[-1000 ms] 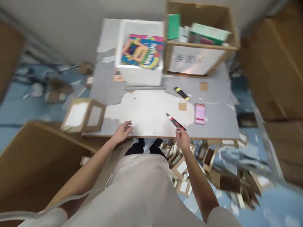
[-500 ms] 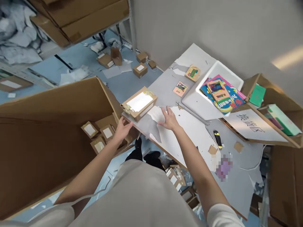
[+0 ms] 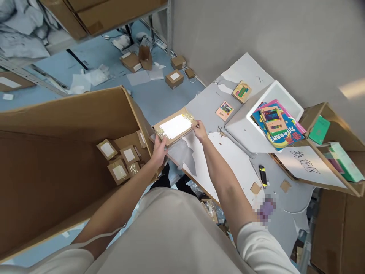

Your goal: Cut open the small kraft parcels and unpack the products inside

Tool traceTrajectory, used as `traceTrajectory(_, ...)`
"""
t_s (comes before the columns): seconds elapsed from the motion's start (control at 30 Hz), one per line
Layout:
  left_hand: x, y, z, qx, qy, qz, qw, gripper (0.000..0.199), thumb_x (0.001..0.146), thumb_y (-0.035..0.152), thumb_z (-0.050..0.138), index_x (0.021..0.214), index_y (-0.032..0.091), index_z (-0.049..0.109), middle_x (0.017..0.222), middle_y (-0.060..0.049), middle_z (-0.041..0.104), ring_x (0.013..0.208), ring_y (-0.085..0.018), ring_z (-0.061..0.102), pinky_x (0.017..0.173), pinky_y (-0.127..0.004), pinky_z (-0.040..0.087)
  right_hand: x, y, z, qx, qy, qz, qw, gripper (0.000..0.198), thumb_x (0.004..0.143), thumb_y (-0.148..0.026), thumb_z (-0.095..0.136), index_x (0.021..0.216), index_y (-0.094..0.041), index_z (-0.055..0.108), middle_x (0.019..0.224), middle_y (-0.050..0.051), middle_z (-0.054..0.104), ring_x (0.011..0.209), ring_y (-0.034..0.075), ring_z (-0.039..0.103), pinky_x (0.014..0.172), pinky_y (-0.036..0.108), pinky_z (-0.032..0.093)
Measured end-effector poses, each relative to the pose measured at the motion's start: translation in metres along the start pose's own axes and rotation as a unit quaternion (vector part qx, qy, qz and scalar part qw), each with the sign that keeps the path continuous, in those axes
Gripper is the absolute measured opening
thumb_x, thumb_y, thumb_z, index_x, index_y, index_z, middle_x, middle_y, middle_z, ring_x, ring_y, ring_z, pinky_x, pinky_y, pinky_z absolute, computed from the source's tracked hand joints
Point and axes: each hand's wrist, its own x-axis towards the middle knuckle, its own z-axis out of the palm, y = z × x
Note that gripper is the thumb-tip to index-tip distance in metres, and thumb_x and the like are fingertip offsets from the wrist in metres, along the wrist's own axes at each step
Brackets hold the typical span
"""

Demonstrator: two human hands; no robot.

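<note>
A brown cardboard box (image 3: 174, 126) with a large white label and tape at both ends is at the table's left end. My left hand (image 3: 159, 150) grips its near left corner. At its right end, my right hand (image 3: 199, 130) has its fingers closed on the edge. The box is slightly tilted; whether its underside still touches the table is hidden. Just left of my left hand stands a big open carton (image 3: 125, 95), with several small labelled boxes (image 3: 129, 154) lying inside it.
On the table (image 3: 205, 99) lie two small books (image 3: 224, 110), a cutter (image 3: 262, 176) and cardboard scraps. A white foam bin (image 3: 245, 133) carries books, beside an open box (image 3: 313, 167) with a handwritten sign. Small boxes and paper litter the floor; a shelf (image 3: 122, 15) stands upper left.
My right hand has moved from the bare tabletop onto the right end of the cardboard box. My left hand has shifted from the table edge to the box's corner. The view has turned slightly.
</note>
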Motion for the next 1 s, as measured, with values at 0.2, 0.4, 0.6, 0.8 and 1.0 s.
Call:
traceTrajectory(0.2, -0.021, 0.016, 0.027, 0.048, 0.006, -0.026, 0.999, 0.069, 0.083, 0.06, 0.054, 0.144, 0.037, 0.031, 0.149, -0.004, 0.04, 0.131, -0.027, 0.045, 0.099, -0.042, 0.048, -0.091, 0.023, -0.053, 0.066, 0.062, 0.004, 0.996, 0.025, 0.077, -0.038, 0.059, 0.095, -0.022, 0.056, 0.099, 0.003, 0.066, 0.089, 0.018, 0.06, 0.091, 0.037, 0.048)
traceTrajectory(0.4, -0.045, -0.005, 0.109, 0.171, -0.101, 0.077, 0.977, 0.083, 0.073, 0.043, 0.072, 0.144, 0.022, 0.034, 0.144, -0.012, 0.046, 0.129, -0.027, 0.047, 0.109, -0.042, 0.038, -0.236, 0.077, -0.12, 0.161, 0.184, 0.049, 0.968, 0.034, 0.075, -0.045, 0.062, 0.096, -0.02, 0.053, 0.103, 0.007, 0.064, 0.1, 0.021, 0.062, 0.087, 0.037, 0.053)
traceTrajectory(0.6, -0.068, -0.042, 0.173, 0.242, -0.234, 0.077, 0.938, 0.079, 0.074, 0.042, 0.066, 0.143, 0.018, 0.036, 0.144, -0.014, 0.046, 0.129, -0.028, 0.047, 0.11, -0.043, 0.035, -0.323, 0.123, -0.141, 0.176, 0.295, 0.158, 0.926, 0.031, 0.075, -0.045, 0.062, 0.093, -0.021, 0.053, 0.098, 0.008, 0.065, 0.097, 0.023, 0.063, 0.083, 0.038, 0.055)
traceTrajectory(0.8, -0.076, -0.054, 0.191, 0.286, -0.271, 0.064, 0.917, 0.08, 0.078, 0.048, 0.061, 0.146, 0.017, 0.032, 0.147, -0.014, 0.043, 0.13, -0.027, 0.046, 0.111, -0.041, 0.033, -0.339, 0.152, -0.147, 0.209, 0.302, 0.177, 0.913, 0.031, 0.074, -0.04, 0.063, 0.098, -0.023, 0.054, 0.106, 0.008, 0.065, 0.103, 0.025, 0.063, 0.085, 0.042, 0.057)
traceTrajectory(1.0, -0.072, -0.064, 0.188, 0.308, -0.261, 0.054, 0.913, 0.084, 0.078, 0.051, 0.062, 0.148, 0.019, 0.027, 0.149, -0.015, 0.039, 0.135, -0.029, 0.041, 0.106, -0.043, 0.04, -0.338, 0.163, -0.152, 0.255, 0.288, 0.16, 0.909, 0.04, 0.068, -0.037, 0.072, 0.101, -0.023, 0.054, 0.113, 0.01, 0.062, 0.113, 0.026, 0.059, 0.092, 0.043, 0.055)
